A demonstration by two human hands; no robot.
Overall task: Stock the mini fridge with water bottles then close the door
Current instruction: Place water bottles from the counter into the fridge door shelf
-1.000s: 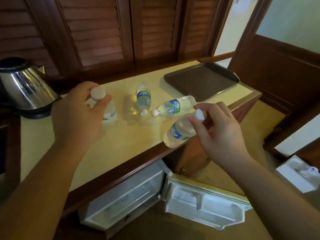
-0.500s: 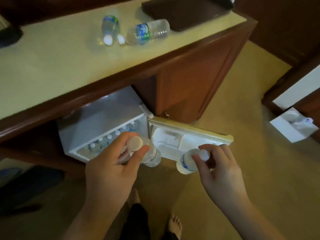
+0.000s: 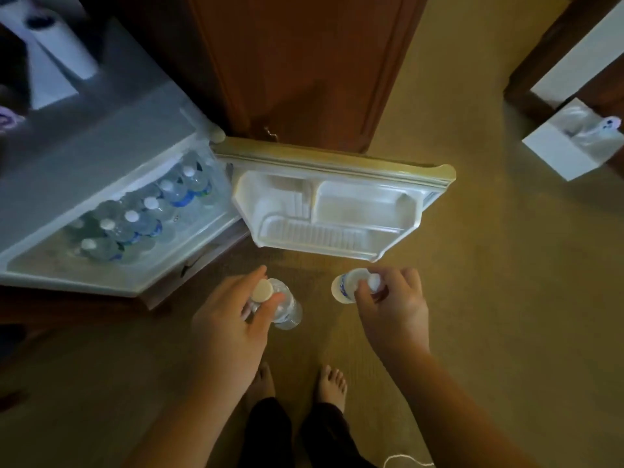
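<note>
1. Left hand (image 3: 233, 319): fingers curled round the neck of a clear water bottle (image 3: 283, 307), thumb and forefinger either side of its pale cap (image 3: 262, 289). The bottle hangs below the hand, above the carpet (image 3: 489, 298), in front of the fridge opening.
2. Right hand (image 3: 391, 305): fingers pinch the white cap of a second water bottle (image 3: 346, 288), blue label partly visible. Bottle tilted, base pointing toward the open door. It hangs above the carpet, touching nothing else.
3. Mini fridge (image 3: 101, 163): at left, grey top, under the wooden cabinet. Interior is lit and holds a cluster of stocked bottles (image 3: 152, 214), upright, white caps showing, blue labels on several. Exact count unclear; blur.
4. Fridge door (image 3: 337, 211): swung fully open to the right, inner side facing the camera. White moulded door shelves, nothing seen in them. Yellowed gasket edge along the top.
5. Both held bottles are outside the fridge, just in front of the lower edge of the door, near each other but apart.
6. Wooden cabinet panel (image 3: 304, 62) stands behind the door.
7. White box (image 3: 570, 146) with clear plastic inside sits on the carpet at far right.
8. Two bare feet (image 3: 297, 386) and dark trouser legs at the bottom centre of the view.
</note>
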